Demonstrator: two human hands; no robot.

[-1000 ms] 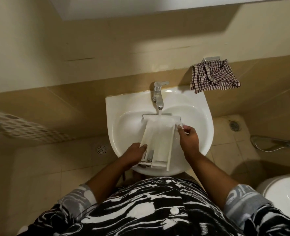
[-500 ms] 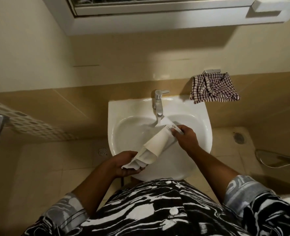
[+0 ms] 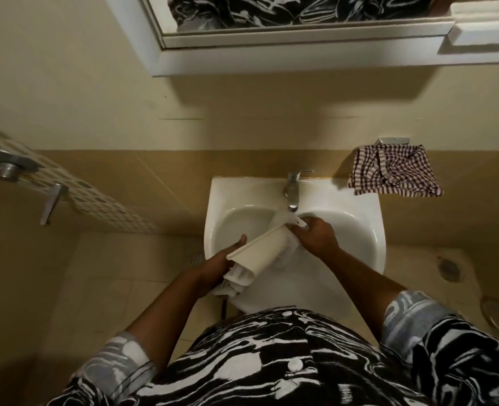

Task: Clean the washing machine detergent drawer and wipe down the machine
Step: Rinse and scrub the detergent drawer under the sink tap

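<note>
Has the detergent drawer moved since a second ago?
Yes. The detergent drawer has rolled onto its side and its near end swung left of the faucet, toward the left rim of the sink.

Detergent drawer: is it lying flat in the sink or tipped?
Tipped: the detergent drawer is on its side, slanting across the sink, left hand holding its near end, right hand its far end by the tap.

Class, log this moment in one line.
detergent drawer: tilted over sink, below tap; left hand: grips near end; right hand: grips far end
</note>
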